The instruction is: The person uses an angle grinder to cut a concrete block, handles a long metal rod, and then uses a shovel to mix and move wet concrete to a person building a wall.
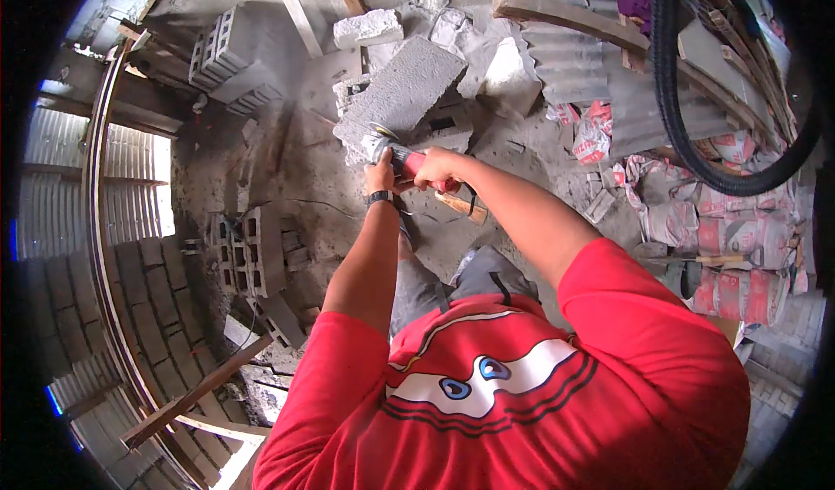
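Both my hands grip a red and grey angle grinder [402,159] in front of me. My left hand [381,175] is closed around its front part near the head, with a dark watch on the wrist. Behind it, my right hand [439,170] wraps the red body. The grinder's disc [383,131] is at the near left edge of a grey concrete block [404,86], which lies tilted on other blocks. Whether the disc touches the block I cannot tell. A piece of wood [463,207] lies below my right hand.
Hollow blocks stand at the left [252,251] and stacked at the far left [228,51]. A white chunk [368,27] lies beyond the block. Cement bags [739,229] pile up at the right. A black corrugated hose [674,99] hangs at the upper right. A thin cord [317,201] crosses the floor.
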Demonstrator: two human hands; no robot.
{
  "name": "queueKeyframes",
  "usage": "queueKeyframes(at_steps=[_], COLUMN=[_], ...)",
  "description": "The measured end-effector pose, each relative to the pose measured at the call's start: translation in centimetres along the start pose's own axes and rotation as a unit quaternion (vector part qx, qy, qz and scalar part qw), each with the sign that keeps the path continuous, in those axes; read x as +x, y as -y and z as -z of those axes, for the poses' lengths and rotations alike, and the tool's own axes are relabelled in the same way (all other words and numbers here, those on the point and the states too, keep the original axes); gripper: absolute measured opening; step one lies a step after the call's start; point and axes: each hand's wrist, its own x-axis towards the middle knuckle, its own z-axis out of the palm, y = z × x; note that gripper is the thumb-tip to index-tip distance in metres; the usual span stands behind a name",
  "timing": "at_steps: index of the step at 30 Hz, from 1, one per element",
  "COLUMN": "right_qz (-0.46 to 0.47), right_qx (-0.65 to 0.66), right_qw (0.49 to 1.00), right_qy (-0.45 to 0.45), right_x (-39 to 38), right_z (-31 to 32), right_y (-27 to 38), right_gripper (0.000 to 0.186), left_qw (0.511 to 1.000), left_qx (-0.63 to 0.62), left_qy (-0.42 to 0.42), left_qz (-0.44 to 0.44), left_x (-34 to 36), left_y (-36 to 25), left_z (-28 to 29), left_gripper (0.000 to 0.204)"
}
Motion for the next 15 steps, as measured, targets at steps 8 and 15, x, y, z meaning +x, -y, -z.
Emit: queueKeyframes(at_steps=[8, 15], right_qz=[-0.002, 0.011], right_qx=[-0.028, -0.019], right_qw=[1.0, 1.0], right_qy=[0.001, -0.017], right_x=[-0.7, -0.7], right_z=[-0.4, 0.1], right_y=[0.2, -1.0], right_gripper=[0.022, 0.02], left_qw=[0.999, 0.998], left_qx=[0.013, 0.016], left_qy=[-0.033, -0.05], left_qz=[-0.012, -0.034], left_x=[-0.6, -1.6], left_y=[0.5, 1.2], left_z=[0.4, -1.2], left_gripper=[0.07, 0.074])
